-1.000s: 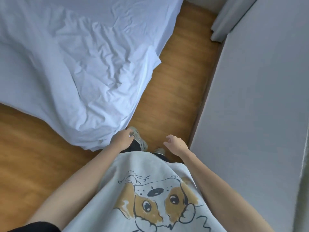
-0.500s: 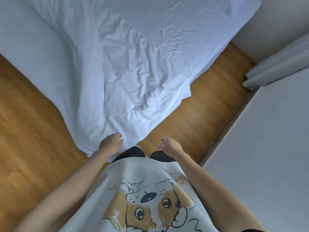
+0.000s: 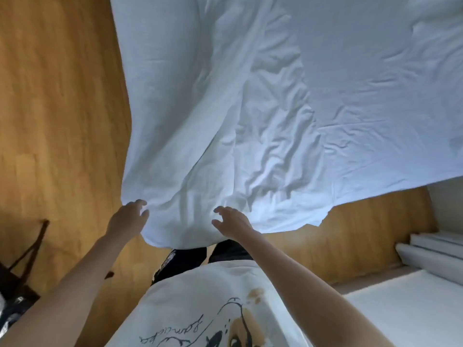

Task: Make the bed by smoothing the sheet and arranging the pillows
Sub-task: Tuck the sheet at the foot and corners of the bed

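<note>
A wrinkled white sheet (image 3: pixel 263 108) covers the bed and hangs over its near corner down toward the wooden floor. My left hand (image 3: pixel 129 217) reaches to the left side of that hanging corner, fingers loosely spread and touching the fabric edge. My right hand (image 3: pixel 230 219) hovers over the same corner a little to the right, fingers spread and slightly bent, holding nothing. No pillow is in view.
Wooden floor (image 3: pixel 57 108) runs along the bed's left side and under the corner. A dark chair frame (image 3: pixel 22 261) stands at the lower left. A white wall and a folded curtain (image 3: pixel 431 251) sit at the lower right.
The view has swung so the bed corner lies straight ahead. Both hands have risen from beside my body and stretched forward to the hanging sheet corner.
</note>
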Available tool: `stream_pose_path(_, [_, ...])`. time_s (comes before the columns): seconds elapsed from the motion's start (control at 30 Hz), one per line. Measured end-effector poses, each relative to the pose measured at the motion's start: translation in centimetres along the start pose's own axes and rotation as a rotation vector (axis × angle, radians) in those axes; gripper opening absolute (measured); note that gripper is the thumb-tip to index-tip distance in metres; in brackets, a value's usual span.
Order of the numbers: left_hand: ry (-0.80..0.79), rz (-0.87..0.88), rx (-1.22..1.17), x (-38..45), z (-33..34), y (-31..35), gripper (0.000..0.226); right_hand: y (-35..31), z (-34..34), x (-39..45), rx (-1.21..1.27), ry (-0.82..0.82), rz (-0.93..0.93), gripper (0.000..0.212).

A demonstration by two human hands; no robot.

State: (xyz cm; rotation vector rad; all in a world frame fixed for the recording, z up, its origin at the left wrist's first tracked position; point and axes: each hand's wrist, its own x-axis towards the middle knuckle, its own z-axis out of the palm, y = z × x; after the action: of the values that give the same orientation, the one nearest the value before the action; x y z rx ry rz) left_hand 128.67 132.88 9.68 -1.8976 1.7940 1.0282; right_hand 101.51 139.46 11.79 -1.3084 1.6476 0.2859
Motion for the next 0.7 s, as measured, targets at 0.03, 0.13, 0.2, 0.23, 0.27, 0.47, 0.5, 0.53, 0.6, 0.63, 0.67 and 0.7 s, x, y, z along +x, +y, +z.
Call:
stream_pose_path(0.03, [-0.001, -0.038, -0.038, 0.7, 0.4, 0.0, 0.037, 0.0, -0.8, 1.2, -0.064, -0.015, -0.037, 0.044])
stream_pose_path(0.13, [0.026, -0.134, -0.173, 3.4, 2.0, -0.3, 0.040, -0.7, -2.5, 6.1, -0.239, -0.003, -0.168, 0.042])
stream_pose_path(0.2, [0.110, -0.193, -0.274, 6.4, 2.9, -0.6, 0.043, -2.2, -3.2, 10.8, -0.328, 0.167, -0.359, 0.040])
stream_pose_path(0.23, [0.176, -0.226, -0.326, 8.2, 3.2, -0.8, 0.043, -3.4, -3.4, 13.7, -0.349, 0.273, -0.464, 0.038])
stream_pose_path(0.27, [0.256, -0.253, -0.377, 10.3, 3.3, -1.1, 0.044, -4.7, -3.4, 16.8, -0.359, 0.371, -0.563, 0.037])
stream_pose_path(0.47, [0.480, -0.348, -0.613, 22.7, 4.3, -4.2, 0.069, -13.0, -3.2, 32.1, -0.546, 0.590, -0.636, 0.044])
stream_pose_path(0.5, [0.453, -0.346, -0.609, 24.3, 4.4, -4.9, 0.081, -13.1, -3.0, 33.4, -0.568, 0.566, -0.565, 0.047])
stream_pose_path(0.53, [0.416, -0.350, -0.572, 26.3, 5.0, -6.0, 0.093, -12.6, -2.0, 35.1, -0.581, 0.537, -0.501, 0.051])
stream_pose_path(0.6, [0.323, -0.369, -0.453, 29.6, 6.7, -7.7, 0.110, -10.6, 0.2, 37.7, -0.619, 0.489, -0.422, 0.057])
stream_pose_path(0.63, [0.287, -0.371, -0.426, 30.8, 7.6, -8.3, 0.114, -9.4, 1.2, 38.7, -0.637, 0.498, -0.422, 0.059])
stream_pose_path(0.67, [0.266, -0.370, -0.432, 31.7, 8.4, -8.7, 0.117, -8.5, 1.9, 39.3, -0.645, 0.521, -0.437, 0.060])
stream_pose_path(0.7, [0.259, -0.367, -0.470, 32.4, 8.9, -9.0, 0.118, -8.0, 2.3, 39.8, -0.646, 0.546, -0.454, 0.061])
